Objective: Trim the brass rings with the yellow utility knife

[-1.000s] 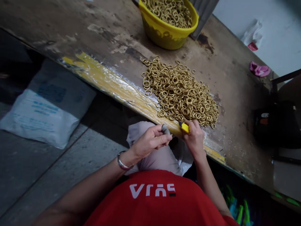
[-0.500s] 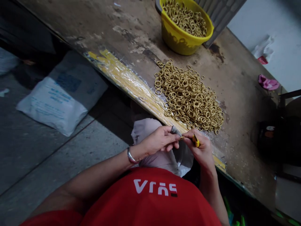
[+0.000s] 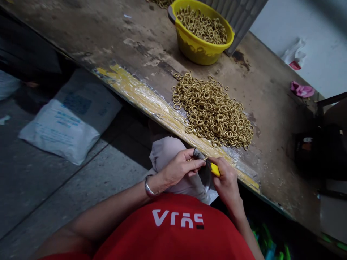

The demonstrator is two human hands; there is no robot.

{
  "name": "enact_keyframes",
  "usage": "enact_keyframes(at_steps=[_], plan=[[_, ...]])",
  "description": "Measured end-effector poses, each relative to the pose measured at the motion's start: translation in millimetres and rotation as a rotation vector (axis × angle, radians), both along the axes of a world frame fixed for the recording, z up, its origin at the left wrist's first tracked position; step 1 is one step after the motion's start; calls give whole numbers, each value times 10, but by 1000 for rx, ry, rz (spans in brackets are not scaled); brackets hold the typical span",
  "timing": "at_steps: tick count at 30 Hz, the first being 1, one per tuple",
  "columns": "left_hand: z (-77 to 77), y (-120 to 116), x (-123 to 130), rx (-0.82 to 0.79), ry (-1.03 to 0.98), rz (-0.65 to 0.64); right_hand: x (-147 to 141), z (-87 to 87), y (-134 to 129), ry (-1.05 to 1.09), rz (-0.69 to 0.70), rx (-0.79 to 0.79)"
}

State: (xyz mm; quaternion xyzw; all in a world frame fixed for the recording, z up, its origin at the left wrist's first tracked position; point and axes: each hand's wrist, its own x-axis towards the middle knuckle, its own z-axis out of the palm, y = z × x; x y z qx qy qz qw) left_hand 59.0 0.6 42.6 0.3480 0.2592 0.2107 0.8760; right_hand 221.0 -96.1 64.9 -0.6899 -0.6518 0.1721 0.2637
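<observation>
My left hand (image 3: 182,167) pinches a small gold-coloured ring (image 3: 205,159) between thumb and index finger, over my lap by the table edge. A grey-black cover (image 3: 198,154) wraps that index finger. My right hand (image 3: 227,177) is closed around a yellow-handled knife (image 3: 215,169), its working end close to the ring; the blade itself is hard to make out. Just beyond both hands, a heap of gold-coloured rings (image 3: 214,112) lies on the worn table (image 3: 273,133).
A yellow basin (image 3: 202,50) of similar rings stands behind the heap, beside a grey ridged panel (image 3: 241,18). Pink cloth (image 3: 302,89) lies at the right. A white printed sack (image 3: 62,126) rests on the floor at left. Yellow tape (image 3: 151,97) covers the table edge.
My right hand has lowered slightly and turned, so the yellow handle now points toward the left hand's fingertips. The whole view has shifted a little, moving table items leftward.
</observation>
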Motion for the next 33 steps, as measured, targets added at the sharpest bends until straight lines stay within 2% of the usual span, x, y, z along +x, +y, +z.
enact_keyframes(at_steps=[4, 7, 9, 11, 12, 14, 17, 21, 23, 26, 30, 33], plan=[[17, -8, -3, 127, 15, -59, -30, -42, -5, -118, -25, -15], [113, 14, -39, 323, 46, -63, 24, -76, 39, -215, -39, -55], [218, 29, -78, 478, 24, -79, 139, -113, 72, -328, -144, -130], [303, 38, -112, 533, -26, -136, 286, -151, 104, -423, -276, -185], [322, 41, -121, 501, -48, -168, 351, -166, 122, -441, -312, -179], [299, 49, -117, 331, -62, -188, 428, -191, 171, -415, -295, -114], [169, 74, -78, 59, -22, -110, 405, -240, 284, -374, -220, -55], [55, 126, -68, -65, 0, -25, 341, -333, 427, -416, -238, -108], [46, 146, -84, -106, -31, -25, 352, -337, 451, -351, -234, -101], [49, 156, -79, -50, 17, -15, 365, -225, 424, -74, -189, -75], [74, 138, -11, 197, 188, -1, 300, 60, 360, 299, 47, -200], [85, 118, 27, 234, 171, -86, 233, 206, 344, 407, 164, -257]])
